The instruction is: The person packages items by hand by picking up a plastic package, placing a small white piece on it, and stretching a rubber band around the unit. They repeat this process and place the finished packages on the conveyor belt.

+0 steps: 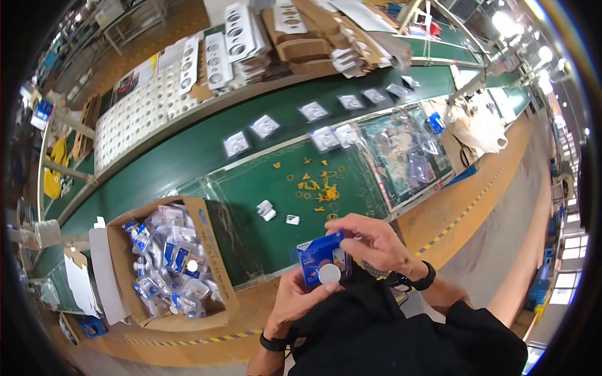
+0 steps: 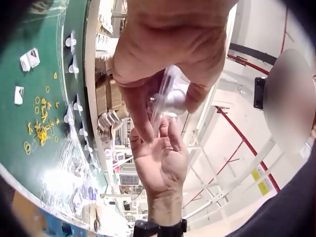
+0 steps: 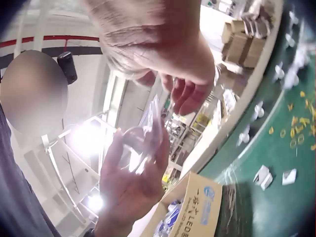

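A blue retail package with a clear plastic cover and a round white disc is held above the table's front edge. The left hand grips its lower left side, thumb by the disc; in the left wrist view the left hand pinches the clear plastic. At the package's upper right corner is the right hand, with bent fingers and thumb at the edge. In the right wrist view the right hand has curled fingers beside the clear package, which the left hand holds from below.
An open carton of packaged items stands at the left. Yellow bands and small white folded papers lie on the green table. Several clear packs line the strip behind, below stacked cardboard. A plastic bag lies at the right.
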`<control>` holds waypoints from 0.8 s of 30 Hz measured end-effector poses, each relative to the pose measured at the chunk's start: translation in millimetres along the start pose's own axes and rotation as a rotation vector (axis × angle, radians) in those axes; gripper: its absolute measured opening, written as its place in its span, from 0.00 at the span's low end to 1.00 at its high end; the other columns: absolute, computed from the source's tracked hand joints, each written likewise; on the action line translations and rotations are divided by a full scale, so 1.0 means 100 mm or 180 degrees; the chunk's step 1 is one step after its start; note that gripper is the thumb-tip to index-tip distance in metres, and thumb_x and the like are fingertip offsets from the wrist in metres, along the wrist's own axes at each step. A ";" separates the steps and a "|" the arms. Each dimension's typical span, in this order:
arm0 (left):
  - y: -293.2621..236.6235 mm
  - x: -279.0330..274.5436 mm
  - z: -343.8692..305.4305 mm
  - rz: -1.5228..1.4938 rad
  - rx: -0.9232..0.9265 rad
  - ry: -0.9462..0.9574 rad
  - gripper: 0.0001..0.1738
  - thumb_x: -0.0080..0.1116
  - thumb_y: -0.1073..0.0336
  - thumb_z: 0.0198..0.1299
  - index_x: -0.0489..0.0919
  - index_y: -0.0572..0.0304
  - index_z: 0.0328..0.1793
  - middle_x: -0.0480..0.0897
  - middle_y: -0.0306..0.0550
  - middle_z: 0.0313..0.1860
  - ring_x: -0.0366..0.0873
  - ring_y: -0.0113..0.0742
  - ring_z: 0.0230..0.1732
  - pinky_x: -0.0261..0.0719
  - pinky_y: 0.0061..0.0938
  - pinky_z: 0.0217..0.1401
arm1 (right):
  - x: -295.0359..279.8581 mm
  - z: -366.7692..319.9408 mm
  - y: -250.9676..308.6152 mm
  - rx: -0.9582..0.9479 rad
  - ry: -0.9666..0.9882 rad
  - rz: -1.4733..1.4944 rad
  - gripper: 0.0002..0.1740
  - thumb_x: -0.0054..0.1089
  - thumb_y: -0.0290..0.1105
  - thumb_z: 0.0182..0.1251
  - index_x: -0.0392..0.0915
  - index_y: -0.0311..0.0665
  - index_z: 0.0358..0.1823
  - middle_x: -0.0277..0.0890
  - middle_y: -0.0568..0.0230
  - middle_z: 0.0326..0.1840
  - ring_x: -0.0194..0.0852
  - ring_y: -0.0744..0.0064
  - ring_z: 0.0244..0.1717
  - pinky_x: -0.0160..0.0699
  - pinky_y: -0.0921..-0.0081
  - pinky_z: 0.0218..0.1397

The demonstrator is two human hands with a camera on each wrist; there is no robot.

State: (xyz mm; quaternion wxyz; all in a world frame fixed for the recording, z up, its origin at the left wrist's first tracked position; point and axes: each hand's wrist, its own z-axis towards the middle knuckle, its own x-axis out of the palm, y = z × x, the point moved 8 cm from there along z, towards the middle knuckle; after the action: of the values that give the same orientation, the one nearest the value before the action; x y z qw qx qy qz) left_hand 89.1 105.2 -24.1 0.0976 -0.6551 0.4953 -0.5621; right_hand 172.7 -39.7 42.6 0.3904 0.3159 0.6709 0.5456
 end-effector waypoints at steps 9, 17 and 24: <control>0.79 1.32 0.22 -0.0422 0.0240 -0.0165 0.26 0.69 0.69 0.63 0.76 0.71 0.66 0.84 0.56 0.59 0.84 0.49 0.60 0.90 0.52 0.57 | -1.17 -1.14 0.14 -0.1102 -0.0374 -0.0339 0.21 0.71 0.24 0.65 0.82 0.36 0.61 0.84 0.57 0.50 0.85 0.68 0.42 0.84 0.75 0.42; 1.10 1.84 0.36 -0.0578 0.0133 0.0037 0.28 0.71 0.67 0.63 0.76 0.72 0.66 0.84 0.58 0.57 0.84 0.52 0.59 0.90 0.54 0.56 | -1.74 -1.47 0.10 -0.1270 -0.0033 0.0386 0.14 0.60 0.31 0.76 0.83 0.34 0.57 0.82 0.61 0.50 0.81 0.76 0.43 0.80 0.77 0.48; 1.12 2.17 0.47 -0.0262 0.0101 0.0408 0.29 0.72 0.66 0.63 0.76 0.74 0.66 0.84 0.60 0.58 0.84 0.54 0.61 0.90 0.54 0.56 | -1.96 -1.60 -0.17 0.0361 0.0628 0.1501 0.19 0.51 0.37 0.83 0.84 0.28 0.56 0.86 0.63 0.46 0.82 0.78 0.42 0.82 0.77 0.46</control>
State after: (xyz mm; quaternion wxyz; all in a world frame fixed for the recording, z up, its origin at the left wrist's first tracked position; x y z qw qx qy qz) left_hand 41.3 -134.1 21.8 0.0530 -0.6359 0.4643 -0.6143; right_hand 131.0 -287.5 77.0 0.1668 0.4302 0.6431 0.6112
